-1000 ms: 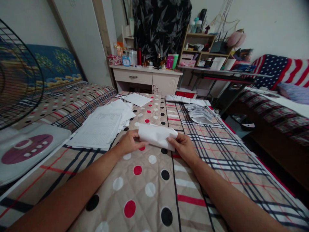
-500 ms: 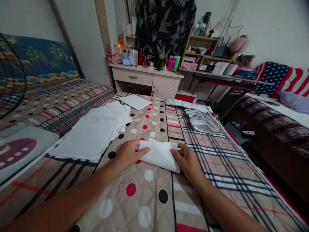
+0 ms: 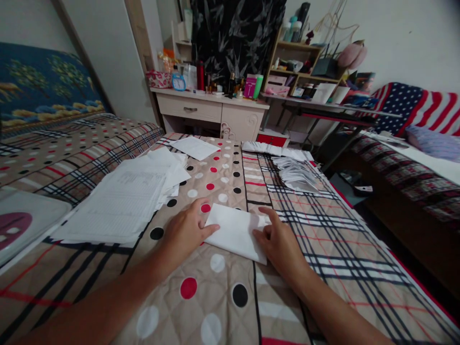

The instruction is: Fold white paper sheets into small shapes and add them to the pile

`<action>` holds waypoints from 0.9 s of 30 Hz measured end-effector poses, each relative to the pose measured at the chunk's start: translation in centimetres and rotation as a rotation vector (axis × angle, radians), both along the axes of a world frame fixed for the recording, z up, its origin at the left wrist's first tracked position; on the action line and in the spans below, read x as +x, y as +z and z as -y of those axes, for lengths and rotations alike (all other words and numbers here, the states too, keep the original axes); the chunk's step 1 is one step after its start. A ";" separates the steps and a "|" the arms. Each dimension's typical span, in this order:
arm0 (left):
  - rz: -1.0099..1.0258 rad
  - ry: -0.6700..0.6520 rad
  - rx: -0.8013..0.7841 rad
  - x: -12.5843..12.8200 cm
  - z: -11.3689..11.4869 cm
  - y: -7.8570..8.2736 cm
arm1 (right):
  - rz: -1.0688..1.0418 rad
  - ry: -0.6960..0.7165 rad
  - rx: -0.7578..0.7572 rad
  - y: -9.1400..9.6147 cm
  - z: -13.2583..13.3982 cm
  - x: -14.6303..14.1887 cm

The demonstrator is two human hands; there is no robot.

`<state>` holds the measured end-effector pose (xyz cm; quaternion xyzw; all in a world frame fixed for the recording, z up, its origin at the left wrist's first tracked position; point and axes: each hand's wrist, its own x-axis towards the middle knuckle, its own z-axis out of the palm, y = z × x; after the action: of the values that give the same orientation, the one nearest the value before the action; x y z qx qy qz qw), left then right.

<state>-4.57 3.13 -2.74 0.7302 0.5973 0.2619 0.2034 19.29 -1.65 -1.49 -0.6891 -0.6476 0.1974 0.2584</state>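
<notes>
A folded white paper (image 3: 235,232) lies flat on the quilted bedspread (image 3: 215,297) right in front of me. My left hand (image 3: 185,232) rests at its left edge, fingers stretched out and the thumb tip on the paper's corner. My right hand (image 3: 280,242) presses on its right edge with the index finger extended along the fold and the thumb on the sheet. Neither hand lifts the paper; it stays pinned to the bed between them.
A stack of printed sheets (image 3: 122,201) lies to the left, a single sheet (image 3: 194,146) beyond it. Several folded papers (image 3: 296,175) are piled at the right, near the bed's edge. A white fan base (image 3: 17,225) sits far left. A dresser (image 3: 208,108) stands ahead, a second bed (image 3: 413,158) across a floor gap.
The paper, held slightly off the bed a second ago, has been lowered and now lies pressed flat. Both hands moved down with it; my right index finger has stretched along its edge.
</notes>
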 end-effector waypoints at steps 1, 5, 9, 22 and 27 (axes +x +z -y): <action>-0.038 -0.004 0.003 0.1 0.1 0.2 | 0.034 0.001 -0.009 0.0 0.0 0.0; -0.109 -0.058 -0.003 0.3 0.6 0.6 | 0.127 -0.030 -0.063 0.3 0.2 -0.3; -0.102 -0.130 -0.001 -0.1 1.1 0.6 | 0.243 -0.079 -0.019 1.0 0.4 -0.4; 0.084 -0.102 0.061 -0.1 1.0 -0.1 | -0.217 -0.102 -0.005 0.2 -0.7 0.6; 0.446 -0.052 -0.040 -0.1 0.2 -0.2 | -0.757 -0.046 0.047 -0.2 -1.3 0.1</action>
<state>-4.72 2.97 -2.91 0.6652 0.5235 0.3999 0.3515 19.35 -0.39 -1.73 -0.5755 -0.4951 0.4174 0.4994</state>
